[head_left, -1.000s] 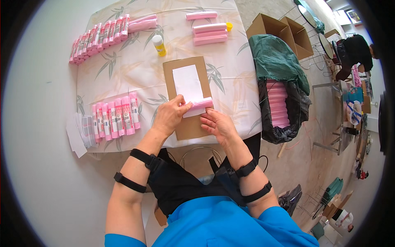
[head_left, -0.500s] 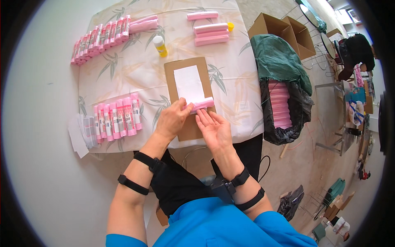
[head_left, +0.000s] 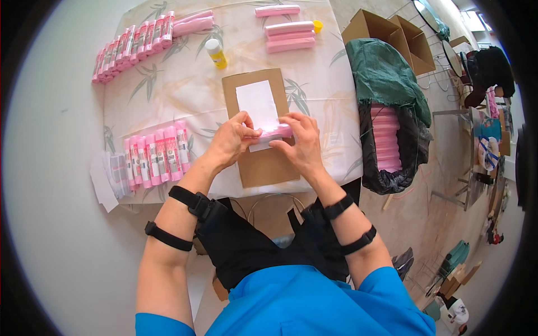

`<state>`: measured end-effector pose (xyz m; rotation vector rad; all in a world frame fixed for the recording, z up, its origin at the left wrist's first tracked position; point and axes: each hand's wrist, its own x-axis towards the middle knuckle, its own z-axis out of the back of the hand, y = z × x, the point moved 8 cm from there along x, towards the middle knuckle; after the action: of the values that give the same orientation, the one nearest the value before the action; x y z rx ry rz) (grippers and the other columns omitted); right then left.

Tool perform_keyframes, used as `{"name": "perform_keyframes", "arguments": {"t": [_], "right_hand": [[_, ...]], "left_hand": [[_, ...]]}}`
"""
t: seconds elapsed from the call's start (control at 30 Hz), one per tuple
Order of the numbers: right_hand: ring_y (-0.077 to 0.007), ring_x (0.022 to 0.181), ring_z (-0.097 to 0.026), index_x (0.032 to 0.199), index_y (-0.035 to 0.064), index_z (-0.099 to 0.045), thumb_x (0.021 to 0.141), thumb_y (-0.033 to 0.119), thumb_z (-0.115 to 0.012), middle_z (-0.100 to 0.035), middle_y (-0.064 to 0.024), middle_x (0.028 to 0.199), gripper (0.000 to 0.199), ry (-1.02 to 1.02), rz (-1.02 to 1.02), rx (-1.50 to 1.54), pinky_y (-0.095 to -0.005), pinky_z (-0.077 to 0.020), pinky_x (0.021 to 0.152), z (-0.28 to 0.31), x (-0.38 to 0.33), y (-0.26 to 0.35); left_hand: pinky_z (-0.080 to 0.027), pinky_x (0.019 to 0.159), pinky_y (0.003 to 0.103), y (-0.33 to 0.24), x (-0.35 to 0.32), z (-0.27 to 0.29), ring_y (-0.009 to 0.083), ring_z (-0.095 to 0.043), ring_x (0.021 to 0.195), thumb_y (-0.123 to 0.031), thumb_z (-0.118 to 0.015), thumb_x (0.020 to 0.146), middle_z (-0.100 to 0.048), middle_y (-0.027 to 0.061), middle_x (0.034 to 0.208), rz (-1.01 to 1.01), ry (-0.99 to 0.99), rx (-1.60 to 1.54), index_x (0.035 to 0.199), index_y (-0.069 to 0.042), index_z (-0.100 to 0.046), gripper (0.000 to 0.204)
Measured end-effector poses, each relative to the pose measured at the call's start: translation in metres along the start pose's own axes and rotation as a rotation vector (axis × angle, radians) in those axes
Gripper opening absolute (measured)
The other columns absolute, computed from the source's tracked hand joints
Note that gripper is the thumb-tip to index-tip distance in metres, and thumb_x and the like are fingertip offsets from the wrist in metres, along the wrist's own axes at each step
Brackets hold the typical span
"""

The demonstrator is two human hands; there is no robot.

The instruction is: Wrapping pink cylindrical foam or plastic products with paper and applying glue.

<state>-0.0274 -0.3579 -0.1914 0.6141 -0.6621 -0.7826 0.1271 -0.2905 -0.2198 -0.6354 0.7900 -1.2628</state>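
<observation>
A small roll of pink plastic film (head_left: 274,133) lies across a stack of white paper sheets (head_left: 256,102), which rests on a brown cardboard piece (head_left: 268,172). My left hand (head_left: 231,140) pinches the roll's left end with thumb and fingertips. At its right end my right hand (head_left: 304,140) grips it, fingers curled over the top and thumb on the near side. A pale paper edge shows just below the roll; whether it is joined to the roll I cannot tell. Beyond the cardboard stands a glue stick (head_left: 217,56) with its yellow cap (head_left: 318,26) off to the right.
Labelled pink rolls lie in rows at the far left (head_left: 137,42) and near left (head_left: 157,154), beside loose paper labels (head_left: 106,187). Plain pink rolls (head_left: 290,40) lie at the back. Right of the table are a bag of pink rolls (head_left: 386,134) and cardboard boxes (head_left: 372,31).
My right hand has turned from palm up to palm down and now grips the roll's right end. My left hand has shifted slightly and pinches the left end.
</observation>
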Motion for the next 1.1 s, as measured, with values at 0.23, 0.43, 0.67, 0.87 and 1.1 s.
{"name": "perform_keyframes", "arguments": {"t": [0.23, 0.43, 0.67, 0.87, 1.1], "right_hand": [[-0.0217, 0.081, -0.065, 0.075, 0.012, -0.077, 0.064, 0.025, -0.083, -0.07, -0.0059, 0.078, 0.018, 0.402, -0.579, 0.119, -0.0349, -0.0479, 0.077, -0.041, 0.023, -0.05], [-0.0241, 0.087, -0.064, 0.089, 0.01, -0.076, 0.068, 0.019, -0.078, -0.069, -0.0071, 0.092, 0.023, 0.213, -0.34, -0.141, -0.0364, -0.0472, 0.078, -0.023, 0.027, -0.017], [-0.0315, 0.105, -0.059, 0.103, -0.0072, -0.065, 0.072, 0.007, -0.061, -0.06, -0.0163, 0.108, 0.034, 0.033, 0.427, -0.273, -0.0431, -0.048, 0.093, -0.036, -0.024, 0.05], [-0.033, 0.107, -0.059, 0.103, -0.0094, -0.063, 0.074, 0.008, -0.06, -0.06, -0.0187, 0.108, 0.035, 0.062, 0.5, -0.326, -0.0434, -0.0491, 0.094, -0.048, -0.022, 0.043], [-0.0339, 0.107, -0.059, 0.104, -0.0077, -0.063, 0.076, 0.009, -0.058, -0.061, -0.0195, 0.11, 0.033, 0.114, 0.486, -0.361, -0.0447, -0.0476, 0.095, -0.056, -0.01, 0.039]], "left_hand": [[-0.049, 0.069, 0.028, 0.031, 0.013, -0.003, 0.0151, -0.058, 0.074, -0.006, -0.08, 0.077, -0.054, 0.0039, 0.08, 0.214, 0.077, -0.331, 0.091, -0.006, -0.075, 0.015], [-0.048, 0.07, 0.027, 0.037, 0.019, -0.004, 0.0141, -0.059, 0.074, -0.006, -0.079, 0.076, -0.057, 0.0036, 0.081, 0.227, 0.133, -0.304, 0.093, -0.006, -0.076, 0.017], [-0.049, 0.071, 0.031, 0.034, 0.025, -0.002, 0.0178, -0.063, 0.076, -0.009, -0.081, 0.073, -0.063, 0.0061, 0.08, 0.231, 0.123, -0.214, 0.09, -0.007, -0.077, 0.017], [-0.05, 0.073, 0.032, 0.029, 0.027, 0.006, 0.0208, -0.064, 0.078, -0.011, -0.08, 0.073, -0.065, 0.0061, 0.08, 0.276, 0.153, -0.199, 0.099, -0.006, -0.075, 0.027], [-0.045, 0.085, 0.039, -0.011, -0.016, 0.043, 0.0249, -0.059, 0.099, -0.011, -0.075, 0.074, -0.066, 0.006, 0.098, 0.0, -0.466, 0.361, 0.113, -0.007, -0.067, 0.04]]}}
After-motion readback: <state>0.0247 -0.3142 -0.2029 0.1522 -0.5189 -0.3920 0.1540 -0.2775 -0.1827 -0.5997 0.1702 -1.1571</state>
